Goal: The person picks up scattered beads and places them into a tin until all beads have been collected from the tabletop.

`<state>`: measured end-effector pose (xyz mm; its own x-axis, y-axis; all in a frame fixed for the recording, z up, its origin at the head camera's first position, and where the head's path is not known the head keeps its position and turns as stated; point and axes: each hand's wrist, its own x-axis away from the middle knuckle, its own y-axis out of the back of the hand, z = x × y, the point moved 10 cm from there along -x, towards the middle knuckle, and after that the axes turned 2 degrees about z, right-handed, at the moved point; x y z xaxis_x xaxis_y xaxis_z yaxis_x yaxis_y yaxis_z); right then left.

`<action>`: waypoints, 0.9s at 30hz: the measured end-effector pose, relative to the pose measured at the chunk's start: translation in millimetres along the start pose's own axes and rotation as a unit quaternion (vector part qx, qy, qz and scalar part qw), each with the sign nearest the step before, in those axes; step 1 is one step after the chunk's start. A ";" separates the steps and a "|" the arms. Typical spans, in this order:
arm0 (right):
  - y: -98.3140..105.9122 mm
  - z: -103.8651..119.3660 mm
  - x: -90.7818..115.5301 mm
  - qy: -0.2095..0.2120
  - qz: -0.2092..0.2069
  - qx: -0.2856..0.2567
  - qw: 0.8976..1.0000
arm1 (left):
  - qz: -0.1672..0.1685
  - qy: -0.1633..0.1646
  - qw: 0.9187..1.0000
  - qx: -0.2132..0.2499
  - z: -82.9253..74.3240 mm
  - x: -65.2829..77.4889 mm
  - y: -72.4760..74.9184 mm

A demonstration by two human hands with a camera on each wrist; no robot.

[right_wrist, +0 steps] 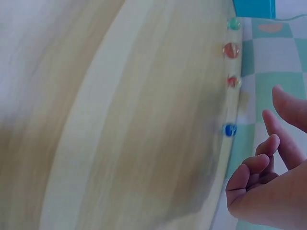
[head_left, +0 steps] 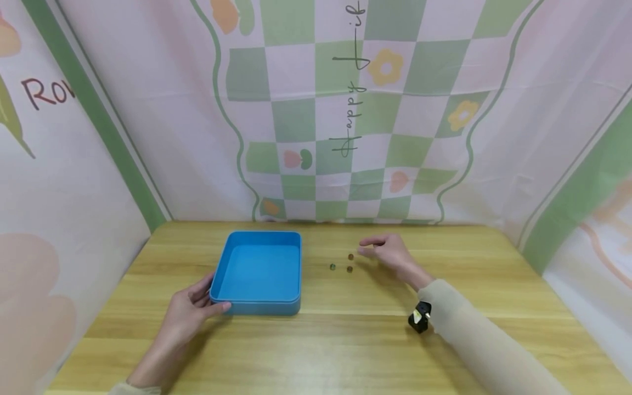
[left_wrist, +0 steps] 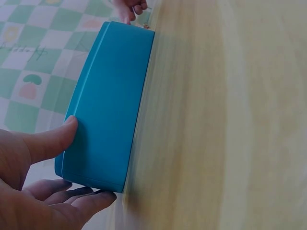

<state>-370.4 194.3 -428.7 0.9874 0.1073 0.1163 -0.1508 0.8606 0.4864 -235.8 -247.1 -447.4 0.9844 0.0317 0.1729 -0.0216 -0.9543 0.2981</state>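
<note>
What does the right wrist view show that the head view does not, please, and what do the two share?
Only the right wrist view shows a blue marble near the right hand, making four marbles in a row, and their colours: green, then two reddish.

Only the head view shows the left hand gripping the tray at its near left corner, the whole table, and a wrist camera.

Both show the right hand, open beside the marbles and touching none, and the blue tray.
</note>
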 end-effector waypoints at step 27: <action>8.5 -17.5 -5.2 -0.022 0.009 0.068 0.997 | -0.006 -0.007 1.000 -0.016 -2.2 0.6 0.8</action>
<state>-376.0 209.7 -440.3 0.9819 0.0968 0.1628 -0.1760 0.7832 0.5964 -235.6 -247.2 -444.9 0.9869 0.0393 0.1568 -0.0149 -0.9438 0.3303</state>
